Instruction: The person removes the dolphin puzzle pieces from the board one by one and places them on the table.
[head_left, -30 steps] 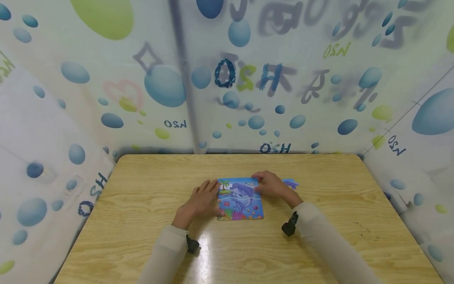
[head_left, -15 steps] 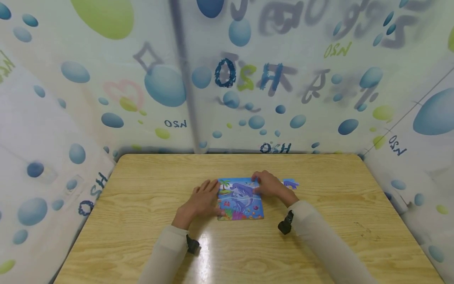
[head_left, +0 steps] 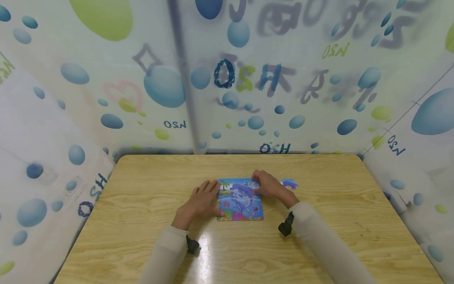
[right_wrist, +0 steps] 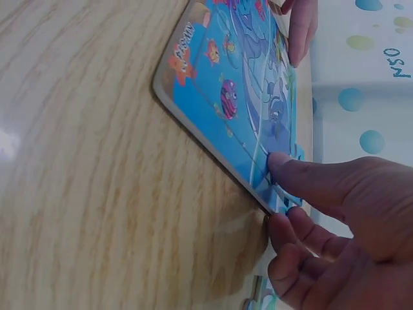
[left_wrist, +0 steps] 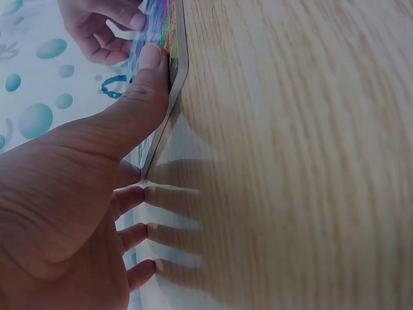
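A square jigsaw puzzle (head_left: pixel 239 205) with a dolphin picture lies on the table in the head view. My left hand (head_left: pixel 201 200) spreads along its left edge. Its thumb (left_wrist: pixel 151 64) rests on the puzzle's border, while the other fingertips touch the table beside the frame. At the upper right corner, my right hand (head_left: pixel 270 185) pinches a blue puzzle piece (right_wrist: pixel 288 195) between thumb and curled fingers. The thumb (right_wrist: pixel 284 165) overlaps the puzzle's surface, and the piece is mostly hidden by the hand.
A loose blue and purple puzzle piece (head_left: pixel 290 184) lies on the wooden table (head_left: pixel 142 189), just right of my right hand. Walls (head_left: pixel 301 51) printed with bubbles and lettering stand behind the table and at both sides.
My right wrist has shifted slightly left, uncovering more of the loose piece, with its fingertips staying at the puzzle's corner. My left hand keeps its place.
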{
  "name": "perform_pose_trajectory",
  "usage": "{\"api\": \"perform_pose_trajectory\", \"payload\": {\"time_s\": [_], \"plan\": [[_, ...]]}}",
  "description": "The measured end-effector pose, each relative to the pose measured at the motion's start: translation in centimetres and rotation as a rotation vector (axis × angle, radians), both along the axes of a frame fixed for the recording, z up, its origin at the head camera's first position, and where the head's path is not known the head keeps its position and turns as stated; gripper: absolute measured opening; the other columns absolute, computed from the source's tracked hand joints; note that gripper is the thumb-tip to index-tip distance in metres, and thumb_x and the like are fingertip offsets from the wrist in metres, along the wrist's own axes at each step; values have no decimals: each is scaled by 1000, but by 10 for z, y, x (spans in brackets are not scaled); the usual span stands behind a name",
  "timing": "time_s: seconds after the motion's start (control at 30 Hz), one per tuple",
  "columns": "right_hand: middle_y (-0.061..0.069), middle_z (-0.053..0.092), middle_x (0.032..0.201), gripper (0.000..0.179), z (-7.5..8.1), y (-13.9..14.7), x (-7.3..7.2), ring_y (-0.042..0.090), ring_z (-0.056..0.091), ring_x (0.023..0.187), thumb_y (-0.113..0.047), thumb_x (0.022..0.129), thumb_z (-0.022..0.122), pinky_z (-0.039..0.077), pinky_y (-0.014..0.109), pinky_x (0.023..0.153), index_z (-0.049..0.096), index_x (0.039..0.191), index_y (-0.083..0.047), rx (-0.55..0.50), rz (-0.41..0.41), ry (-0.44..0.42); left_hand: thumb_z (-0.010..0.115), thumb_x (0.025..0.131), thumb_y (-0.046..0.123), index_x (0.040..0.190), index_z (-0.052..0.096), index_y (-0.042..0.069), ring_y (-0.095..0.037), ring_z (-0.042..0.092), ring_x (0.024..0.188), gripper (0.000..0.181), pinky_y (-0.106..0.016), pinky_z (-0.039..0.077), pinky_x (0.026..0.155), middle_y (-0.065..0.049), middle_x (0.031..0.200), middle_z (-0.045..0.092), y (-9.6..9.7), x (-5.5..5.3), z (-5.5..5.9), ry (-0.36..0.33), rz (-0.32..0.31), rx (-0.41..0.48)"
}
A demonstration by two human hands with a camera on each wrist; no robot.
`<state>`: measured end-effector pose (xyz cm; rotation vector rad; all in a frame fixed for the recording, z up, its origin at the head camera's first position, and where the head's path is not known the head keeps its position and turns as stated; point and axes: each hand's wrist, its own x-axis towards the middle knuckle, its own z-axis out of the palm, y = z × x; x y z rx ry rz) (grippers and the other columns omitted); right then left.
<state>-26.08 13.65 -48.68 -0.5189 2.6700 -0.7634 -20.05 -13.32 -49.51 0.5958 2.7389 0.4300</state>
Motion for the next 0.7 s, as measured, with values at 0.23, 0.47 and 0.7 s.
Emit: {"api": "perform_pose_trajectory", "payload": {"time_s": [0.23, 0.47, 0.7], "plan": [[10, 64, 106, 30, -4, 1, 1, 24, 59, 94, -12, 88, 75, 51, 41, 85, 59, 113, -9, -50, -85, -39, 74, 83, 56, 158, 21, 5, -41, 11, 151, 105, -64, 18, 116, -15, 165, 17, 0, 0, -1, -8, -2, 4], [7, 63, 90, 28, -4, 1, 4, 19, 56, 78, -15, 92, 71, 47, 32, 71, 60, 116, -6, -128, -155, -22, 73, 82, 57, 158, 20, 5, -40, 11, 151, 106, -63, 18, 116, -14, 165, 16, -1, -1, -2, -10, 0, -6], [6, 69, 87, 26, -6, 5, 2, 15, 62, 74, -16, 93, 70, 50, 29, 68, 66, 116, -4, -181, -187, -60, 72, 82, 58, 158, 20, 5, -40, 12, 151, 106, -62, 19, 116, -14, 165, 17, 0, -1, -3, -5, 5, -15]]}}
